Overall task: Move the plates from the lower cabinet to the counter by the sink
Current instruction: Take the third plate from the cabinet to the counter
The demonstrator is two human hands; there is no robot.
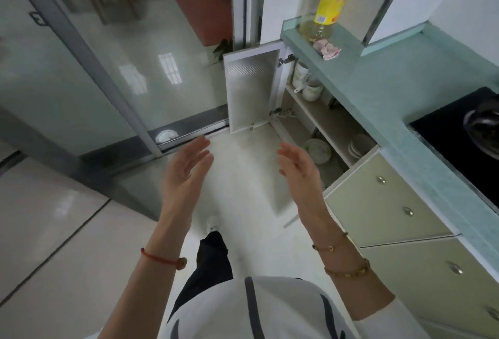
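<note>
The lower cabinet stands open, its door [252, 90] swung out to the left. On its bottom shelf lie white plates [318, 150] and a second stack of plates [357, 145] further right. The upper shelf holds white cups and bowls [307, 82]. My left hand [189, 168] and my right hand [298, 166] are both raised in front of me, palms facing each other, fingers straight and holding nothing. My right hand is just left of the cabinet opening, a short way from the plates.
A pale green counter [378, 90] runs above the cabinet, with an oil bottle [328, 6] and a crumpled wrapper [328, 49] at its far end. A black stove [464, 133] with a pot sits on the right. Drawers [388, 198] are below. A glass sliding door [81, 68] stands on the left.
</note>
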